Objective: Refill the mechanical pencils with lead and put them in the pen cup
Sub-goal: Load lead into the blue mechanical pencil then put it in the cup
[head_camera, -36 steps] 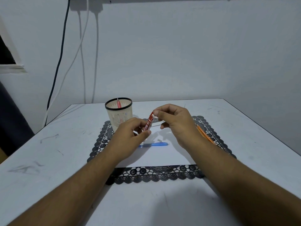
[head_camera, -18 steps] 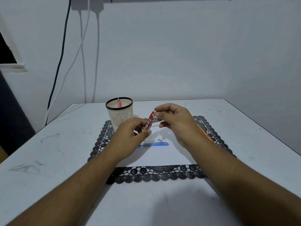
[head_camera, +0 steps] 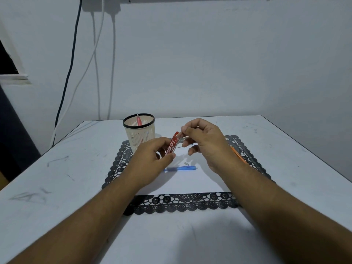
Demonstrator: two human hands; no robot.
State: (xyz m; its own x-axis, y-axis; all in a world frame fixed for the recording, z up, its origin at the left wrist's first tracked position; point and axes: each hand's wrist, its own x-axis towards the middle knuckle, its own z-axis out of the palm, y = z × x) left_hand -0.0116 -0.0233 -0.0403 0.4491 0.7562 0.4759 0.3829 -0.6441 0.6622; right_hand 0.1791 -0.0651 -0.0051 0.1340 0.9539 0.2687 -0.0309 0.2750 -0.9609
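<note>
A: Left side first. Pen cup [head_camera: 139,134], cream with a black rim, stands upright on the far left corner of the black lace mat [head_camera: 182,203]. One pink pencil [head_camera: 138,120] stands in it, near vertical.

B: Left hand [head_camera: 150,164]?

A: Forearm comes in from the lower left, hand raised over the mat, fingers curled. Thumb and fingers pinch the lower end of the red lead case [head_camera: 172,144].

B: Axis of the case?

A: Tilted, long axis from lower left to upper right. Its top end points up toward the right hand [head_camera: 205,143].

B: And that hand?

A: Forearm comes in from the lower right, back of the hand to the camera, fingers curled. Thumb and forefinger tips meet at the top end of the case. Whether they hold a lead or the cap: cannot tell, too small.

B: On the paper?

A: Blue pencil [head_camera: 181,168] lies flat on the white sheet [head_camera: 190,183], long axis left to right, below both hands. A small white piece [head_camera: 186,163] lies just above it. Orange pencil [head_camera: 238,156] lies on the mat at the right, mostly behind the right wrist
</note>
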